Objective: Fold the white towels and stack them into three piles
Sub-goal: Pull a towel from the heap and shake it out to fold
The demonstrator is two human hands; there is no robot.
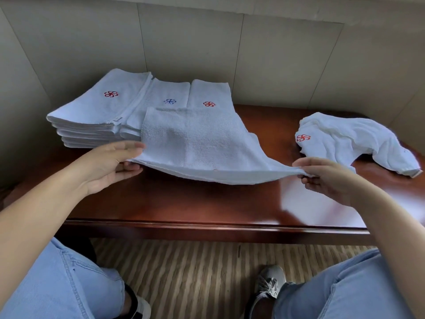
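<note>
The towel in hand (pixel 197 146) was a white, half-folded one, held taut just above the near middle of the wooden table (pixel 174 203), its far edge lying against the folded piles. My left hand (pixel 110 166) pinched its near left corner, thumb above and fingers below, closed on the cloth; my right hand (pixel 326 178) pinched the near right corner in the same way, drawing that corner out to a point. The near edge showed two layers, so I judged the step to be a mid-fold: the first fold made, the next still to come.

Beyond it, three piles stood side by side at the far left of the table against the wall: a tall left pile (pixel 96 111) topped with a red emblem, a lower middle pile (pixel 165 95) with a blue emblem, and a right pile (pixel 210 95) with a red emblem, partly hidden by the held towel. Well apart, at the right, one crumpled towel (pixel 354 143) with a red emblem lay unfolded.

The next move, as I judged it, called for bringing one side over the other with the corners matched, smoothing the cloth, then setting it on one of the lower piles. The crumpled towel remained to be done.
</note>
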